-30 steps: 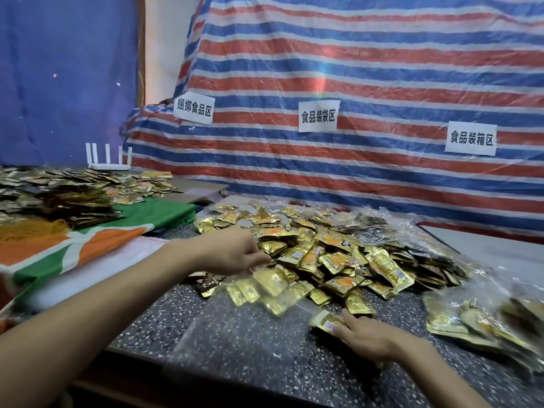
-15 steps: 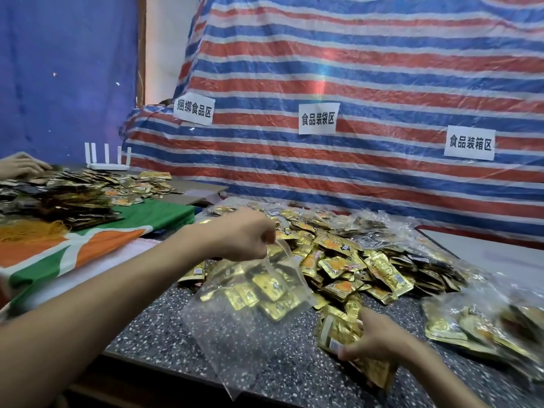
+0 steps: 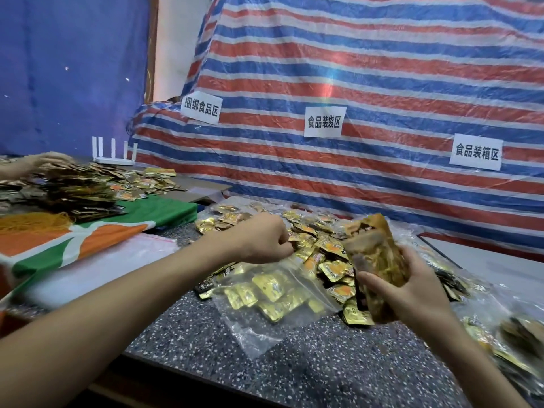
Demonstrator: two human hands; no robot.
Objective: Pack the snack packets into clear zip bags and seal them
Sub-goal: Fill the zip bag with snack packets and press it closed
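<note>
A clear zip bag (image 3: pixel 273 301) with several gold snack packets inside hangs over the speckled table (image 3: pixel 309 363). My left hand (image 3: pixel 259 242) pinches its upper edge and holds the mouth up. My right hand (image 3: pixel 412 287) grips a bunch of gold packets (image 3: pixel 374 260), raised to the right of the bag's mouth; the bunch is motion-blurred. Behind both hands lies a wide heap of loose gold packets (image 3: pixel 318 240).
Filled clear bags (image 3: pixel 512 343) lie at the right edge. A green, orange and white cloth (image 3: pixel 73 242) covers the table on the left, with another packet pile (image 3: pixel 76 189) and another person's hand (image 3: pixel 50 159). A striped tarp (image 3: pixel 353 113) with paper signs stands behind.
My right hand has lifted a bunch of packets off the table and raised it beside the bag. My left hand still holds the bag's mouth, now shifted slightly right.
</note>
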